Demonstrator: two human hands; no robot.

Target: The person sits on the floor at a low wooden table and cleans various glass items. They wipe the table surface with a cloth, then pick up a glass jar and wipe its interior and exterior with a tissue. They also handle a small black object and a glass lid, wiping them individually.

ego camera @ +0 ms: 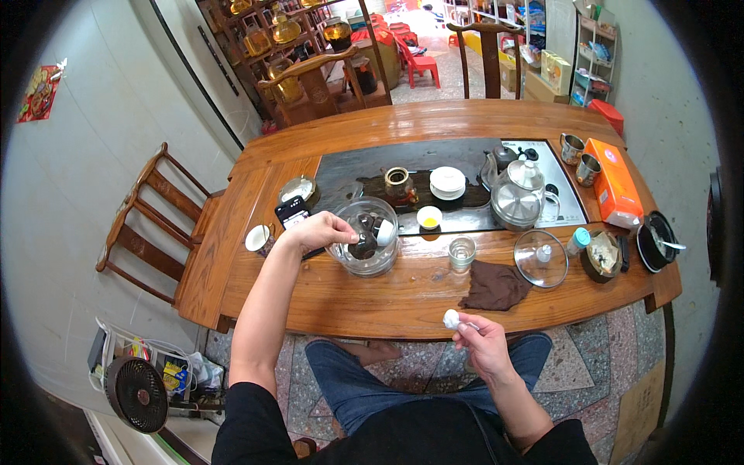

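My left hand (325, 229) reaches over a clear glass bowl (390, 256) with thumb and fingers pinched together on a dark brown piece of teaware (364, 246). A small white cup (383, 232) lies tilted beside it in the bowl, among other dark pieces. Just off the table's front edge, above my lap, my right hand (481, 343) holds a small white rounded object (451, 319) with a thin stem between thumb and fingers; what exactly it is cannot be told. A brown cloth (497, 286) lies on the table beyond this hand.
On the wooden table (325, 308), a tea tray (383, 154) bears a small teapot (400, 185), a lidded white bowl (447, 183), a cup of yellow liquid (429, 218) and a glass kettle (517, 203). A water glass (462, 253), glass lid (540, 264) and phone (292, 212) lie nearer.
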